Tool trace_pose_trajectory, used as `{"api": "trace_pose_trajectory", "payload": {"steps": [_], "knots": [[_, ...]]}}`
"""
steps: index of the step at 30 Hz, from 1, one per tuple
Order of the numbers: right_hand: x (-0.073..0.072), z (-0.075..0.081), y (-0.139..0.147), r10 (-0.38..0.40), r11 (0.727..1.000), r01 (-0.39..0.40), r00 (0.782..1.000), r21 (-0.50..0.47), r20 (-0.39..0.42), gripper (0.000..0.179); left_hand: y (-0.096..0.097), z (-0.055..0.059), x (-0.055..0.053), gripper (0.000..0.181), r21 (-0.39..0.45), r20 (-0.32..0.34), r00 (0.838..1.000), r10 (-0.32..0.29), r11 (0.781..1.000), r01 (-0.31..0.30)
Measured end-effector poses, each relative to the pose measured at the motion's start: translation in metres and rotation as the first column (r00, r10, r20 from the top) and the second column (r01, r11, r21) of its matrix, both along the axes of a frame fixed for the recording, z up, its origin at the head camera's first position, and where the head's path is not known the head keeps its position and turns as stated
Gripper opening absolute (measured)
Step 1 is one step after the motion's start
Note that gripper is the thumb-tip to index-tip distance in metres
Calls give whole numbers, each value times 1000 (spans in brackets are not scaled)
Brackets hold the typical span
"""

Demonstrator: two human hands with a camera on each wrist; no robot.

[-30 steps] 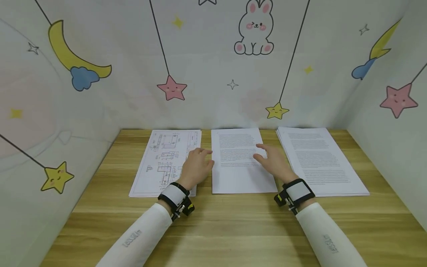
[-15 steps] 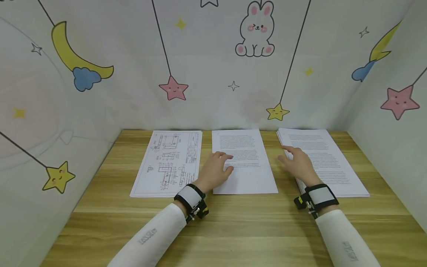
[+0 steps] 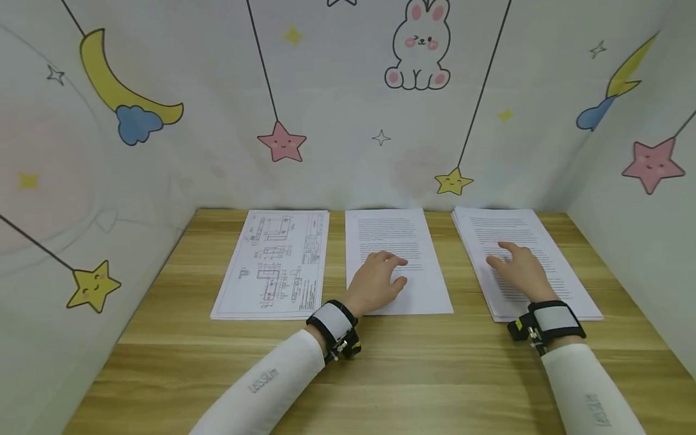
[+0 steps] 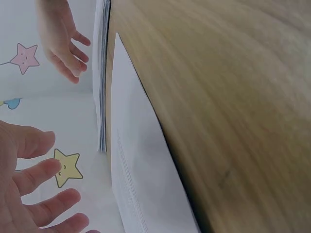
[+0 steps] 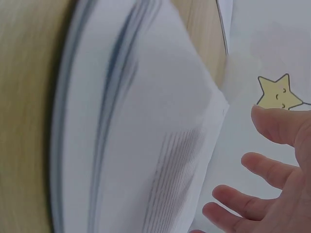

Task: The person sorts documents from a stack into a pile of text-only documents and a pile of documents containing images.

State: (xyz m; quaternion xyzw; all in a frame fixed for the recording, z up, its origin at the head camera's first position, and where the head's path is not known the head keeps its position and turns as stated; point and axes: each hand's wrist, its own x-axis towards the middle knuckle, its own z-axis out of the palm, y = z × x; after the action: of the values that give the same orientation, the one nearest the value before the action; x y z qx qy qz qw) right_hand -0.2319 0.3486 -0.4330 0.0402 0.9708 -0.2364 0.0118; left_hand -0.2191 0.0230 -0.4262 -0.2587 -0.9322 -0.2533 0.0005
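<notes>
My left hand (image 3: 375,283) is over the middle white paper (image 3: 432,293), which carries printed text on its upper part. In the left wrist view, its loosely spread fingers (image 4: 51,204) hang above that paper (image 4: 141,136) and hold nothing. My right hand (image 3: 521,273) hovers over the thick stack of text pages (image 3: 568,290) on the right. A gap between the fingers (image 5: 245,201) and the stack (image 5: 146,111) shows in the right wrist view. That stack's edges look layered and slightly uneven.
Technical drawings on a paper stack (image 3: 272,266) lie at the left of the wooden table (image 3: 402,374). Pale walls with printed stars, a moon and a rabbit (image 3: 418,54) stand behind and at both sides. Both wrists wear strapped cameras (image 3: 333,323).
Both hands have moved right: the left from the drawings' edge to over the middle paper, the right from the middle paper to over the right stack. The papers stay put.
</notes>
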Motion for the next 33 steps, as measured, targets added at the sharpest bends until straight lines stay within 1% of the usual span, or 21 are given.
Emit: {"api": "trace_pose_trajectory", "payload": {"steps": [8, 13, 18, 22, 28, 33], "knots": [[6, -2, 46, -49, 996, 41, 994, 83, 99, 79, 25, -5, 5, 35, -36, -38, 996, -82, 996, 81], [13, -4, 64, -126, 985, 103, 976, 136, 175, 86, 40, -6, 10, 34, -54, -23, 992, -126, 991, 124], [17, -11, 73, -183, 974, 149, 962, 172, 205, 101, 46, -6, 13, 34, -29, 9, 991, -136, 990, 136], [18, -16, 78, -217, 971, 185, 949, 154, 230, 114, 51, -8, 14, 34, -26, 19, 990, -141, 990, 141], [20, -16, 79, -214, 970, 177, 948, 170, 235, 121, 57, -10, 15, 34, -40, 29, 989, -147, 988, 148], [23, -15, 74, -210, 969, 168, 946, 183, 246, 122, 65, -14, 17, 34, -67, 37, 983, -178, 981, 180]]}}
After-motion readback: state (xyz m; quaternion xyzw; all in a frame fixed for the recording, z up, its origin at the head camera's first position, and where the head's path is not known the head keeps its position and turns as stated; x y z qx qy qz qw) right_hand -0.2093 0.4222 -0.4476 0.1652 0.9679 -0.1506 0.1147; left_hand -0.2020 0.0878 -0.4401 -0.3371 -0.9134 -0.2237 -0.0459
